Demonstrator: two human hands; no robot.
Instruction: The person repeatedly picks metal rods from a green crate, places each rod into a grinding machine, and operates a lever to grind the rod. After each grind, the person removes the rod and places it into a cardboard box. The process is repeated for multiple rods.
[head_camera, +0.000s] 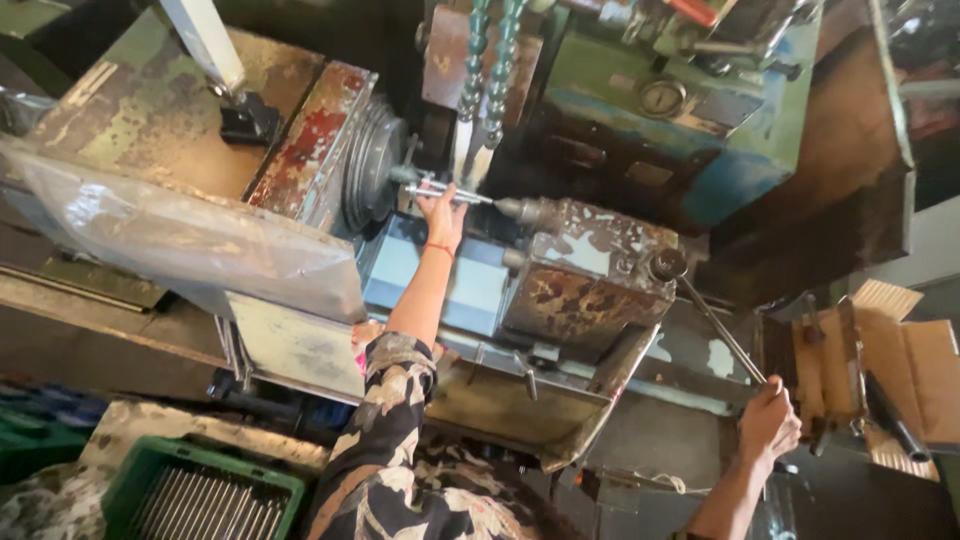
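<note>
An old rusty lathe (300, 150) fills the view. My left hand (441, 213) reaches in and holds a thin metal rod (455, 192) that lies between the round chuck (372, 160) and the pointed tip of the tailstock (585, 270). A red thread circles that wrist. My right hand (768, 420) grips the end of a long metal lever (715, 325) that runs up to a knob on the tailstock's right side. Two segmented coolant hoses (490, 60) hang just above the rod.
A clear plastic sheet (170, 235) covers the headstock front. A green crate (200, 490) with several metal rods stands at the lower left. An open cardboard box (890, 370) with dark tools sits at the right. A blue-green machine body (720, 110) stands behind.
</note>
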